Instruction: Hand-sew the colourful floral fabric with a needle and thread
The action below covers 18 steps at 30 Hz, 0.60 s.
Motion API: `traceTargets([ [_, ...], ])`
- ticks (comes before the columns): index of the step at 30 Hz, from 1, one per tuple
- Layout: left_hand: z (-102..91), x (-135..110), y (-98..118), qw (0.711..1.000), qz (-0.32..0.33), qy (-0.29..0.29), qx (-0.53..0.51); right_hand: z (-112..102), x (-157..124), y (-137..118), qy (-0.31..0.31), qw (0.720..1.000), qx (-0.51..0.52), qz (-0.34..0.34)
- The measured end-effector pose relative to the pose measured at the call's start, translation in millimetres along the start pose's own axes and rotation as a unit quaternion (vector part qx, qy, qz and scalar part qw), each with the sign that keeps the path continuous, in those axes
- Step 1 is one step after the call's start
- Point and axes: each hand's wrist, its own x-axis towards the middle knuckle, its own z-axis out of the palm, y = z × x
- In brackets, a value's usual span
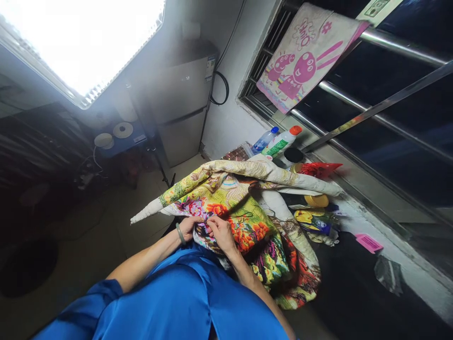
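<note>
A large cross-stitch cloth (pixel 244 231) with bright flowers on yellow-green lies bunched over my lap. Its upper part is rolled into a long tube (pixel 184 186) with white ends. My left hand (pixel 189 228), with a green bangle at the wrist, pinches the cloth's near left edge. Close beside it, my right hand (pixel 220 232) is closed in a pinch at the cloth surface; whatever is between its fingertips is too small to see. A dark thread loop (pixel 244 215) seems to lie on the cloth right of this hand.
Bottles (pixel 281 141), a red packet (pixel 318 169) and a yellow-blue packet (pixel 313 222) crowd the sill below a barred window. A pink card (pixel 369 243) lies farther right. A printed towel (pixel 300 61) hangs on the bars. A fridge (pixel 184 108) stands ahead; a bright lamp (pixel 78 38) hangs upper left.
</note>
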Motion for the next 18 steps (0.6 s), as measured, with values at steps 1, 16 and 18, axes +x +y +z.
traceTargets([
  [1,0.6,-1,0,1.000,-0.001,-0.003,-0.004,0,0,0,-0.002,1.000,-0.018,-0.003],
  [16,-8.6,7,-5,0.998,0.053,-0.027,0.000,9,-2,-33,0.050,0.944,-0.318,-0.079],
  [18,-7.7,6,-5,0.998,0.057,-0.017,-0.007,-3,-2,-40,0.098,0.963,-0.217,-0.123],
])
